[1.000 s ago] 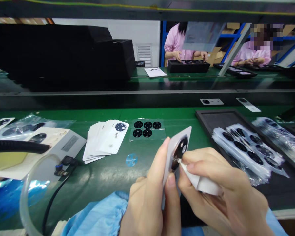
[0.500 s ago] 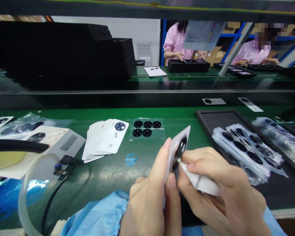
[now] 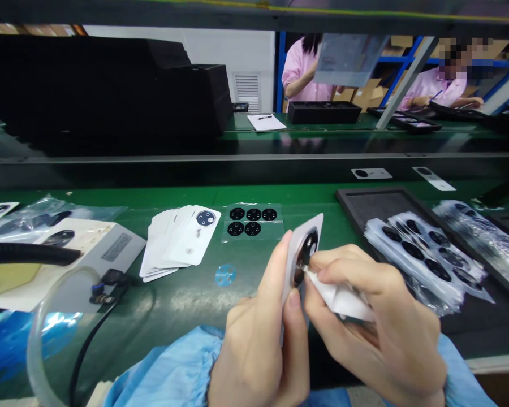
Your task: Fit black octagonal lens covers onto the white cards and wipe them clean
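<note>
- White card (image 3: pixel 299 254) with a dark round lens ring (image 3: pixel 306 251), held up on edge and tilted, above the green conveyor belt (image 3: pixel 182 302)
- Left hand (image 3: pixel 254 350): thumb and fingers pressed together on the lower part of the card, gripping it from both faces
- Right hand (image 3: pixel 367 322): thumb and fingers bunched, pinching a white wipe (image 3: pixel 339 299), with the wipe's corner touching the ring
- Just left of the hands, a small blue round sticker (image 3: pixel 225 275) on the belt
- Farther left, a fanned stack of white cards (image 3: pixel 169 243), next to a clear sheet of five black lens rings (image 3: pixel 252 223)
- To the right, a black tray (image 3: pixel 356 203) under clear bags of black lens parts (image 3: pixel 419 254)
- At lower left, a clear round ring (image 3: pixel 36 339), partly beneath a black hose (image 3: pixel 25 254)
- Blue sleeve (image 3: pixel 165 370) at the bottom edge, around the left wrist
- Across the far bench, one co-worker in a pink smock (image 3: pixel 299 73) behind a long black box (image 3: pixel 324 112), and another co-worker in a pink smock (image 3: pixel 432 90) farther right
</note>
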The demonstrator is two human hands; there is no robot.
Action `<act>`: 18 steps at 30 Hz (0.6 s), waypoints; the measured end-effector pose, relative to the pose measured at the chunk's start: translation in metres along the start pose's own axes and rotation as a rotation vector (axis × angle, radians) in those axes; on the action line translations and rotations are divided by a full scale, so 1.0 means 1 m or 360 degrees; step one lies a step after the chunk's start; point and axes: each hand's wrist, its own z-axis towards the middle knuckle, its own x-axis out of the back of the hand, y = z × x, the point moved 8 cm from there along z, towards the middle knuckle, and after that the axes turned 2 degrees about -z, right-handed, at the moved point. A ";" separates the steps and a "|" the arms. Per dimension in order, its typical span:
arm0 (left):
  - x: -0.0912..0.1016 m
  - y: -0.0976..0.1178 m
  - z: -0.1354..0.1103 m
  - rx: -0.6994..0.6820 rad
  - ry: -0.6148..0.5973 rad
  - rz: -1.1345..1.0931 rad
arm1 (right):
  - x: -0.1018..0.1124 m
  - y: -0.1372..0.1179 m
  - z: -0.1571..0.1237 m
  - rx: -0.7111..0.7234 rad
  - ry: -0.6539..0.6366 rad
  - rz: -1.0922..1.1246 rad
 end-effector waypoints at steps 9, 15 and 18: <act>-0.001 -0.003 0.001 0.0016 -0.0010 0.0042 | -0.004 0.006 -0.002 -0.0014 -0.0124 -0.0059; 0.002 -0.003 0.000 -0.0009 0.0089 0.0078 | -0.001 0.001 0.000 0.0028 0.0022 -0.0027; 0.006 -0.004 -0.002 0.0062 0.0144 0.0043 | 0.000 0.000 0.002 -0.0005 0.0060 0.0019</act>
